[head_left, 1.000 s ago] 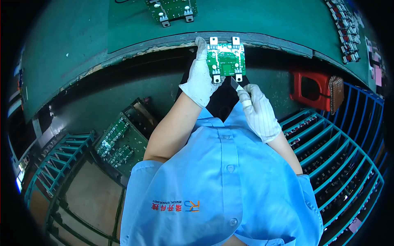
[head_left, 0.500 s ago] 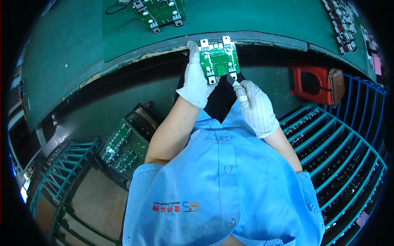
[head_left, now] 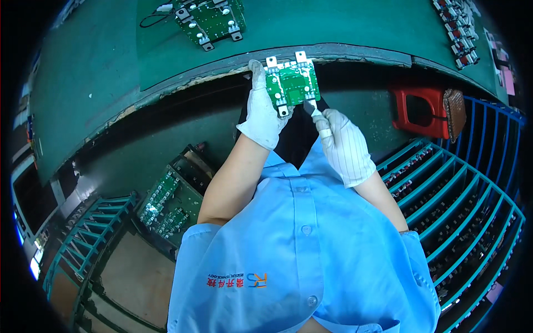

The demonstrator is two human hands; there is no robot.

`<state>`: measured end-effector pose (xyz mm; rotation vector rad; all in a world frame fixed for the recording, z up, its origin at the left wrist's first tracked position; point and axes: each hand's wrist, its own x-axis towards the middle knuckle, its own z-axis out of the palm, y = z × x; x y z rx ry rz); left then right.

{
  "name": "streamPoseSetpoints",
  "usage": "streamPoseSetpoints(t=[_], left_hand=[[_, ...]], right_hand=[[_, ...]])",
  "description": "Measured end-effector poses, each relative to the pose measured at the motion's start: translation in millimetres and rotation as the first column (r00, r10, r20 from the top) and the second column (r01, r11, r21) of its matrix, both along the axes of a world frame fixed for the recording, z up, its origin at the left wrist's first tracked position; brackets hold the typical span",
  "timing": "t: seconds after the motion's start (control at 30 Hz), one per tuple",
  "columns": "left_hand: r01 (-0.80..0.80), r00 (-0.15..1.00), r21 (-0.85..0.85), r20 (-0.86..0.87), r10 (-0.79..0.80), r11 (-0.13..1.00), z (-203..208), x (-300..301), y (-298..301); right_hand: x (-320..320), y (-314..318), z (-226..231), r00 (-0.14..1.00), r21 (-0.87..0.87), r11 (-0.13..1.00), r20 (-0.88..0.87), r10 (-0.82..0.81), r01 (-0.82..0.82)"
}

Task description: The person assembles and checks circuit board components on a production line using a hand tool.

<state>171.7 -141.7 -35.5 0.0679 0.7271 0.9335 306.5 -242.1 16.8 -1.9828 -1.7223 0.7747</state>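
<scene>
In my gloved left hand (head_left: 261, 114) is a green circuit board (head_left: 292, 83), gripped by its left side just off the bench edge. White blobs and pale solder marks dot its face, and metal tabs with holes stick out at its top and bottom. My right hand (head_left: 345, 145), also gloved, is closed around a small knife (head_left: 312, 109) with a short, dark, slanted blade. The blade's tip is at the board's lower right corner, by a metal tab; whether it touches cannot be made out. My left fingers are partly hidden behind the board.
Another green circuit board (head_left: 211, 21) with a black wire loop lies on the green bench (head_left: 344, 25). A row of small parts (head_left: 458, 33) stands at the bench's right. Below are a red stool (head_left: 420, 114), a teal rack (head_left: 461, 222) and a tray of boards (head_left: 166, 205).
The held board and both hands have shifted slightly left and down in view. The knife tip has moved to the tab at the board's lower right. Both hands keep their hold.
</scene>
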Motion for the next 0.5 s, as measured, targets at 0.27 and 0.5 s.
streamPoseSetpoints(t=[0.27, 0.5], left_hand=[[0.024, 1.000, -0.023, -0.019, -0.024, 0.999, -1.0, -0.9, 0.9], [0.029, 0.999, 0.044, 0.020, -0.030, 0.999, -0.8, -2.6, 1.0]], right_hand=[[3.0, 1.2, -3.1, 1.000, 0.019, 1.000, -0.010, -0.015, 0.015], [5.3, -0.4, -3.2, 0.999, -0.002, 1.000, 0.052, 0.009, -0.009]])
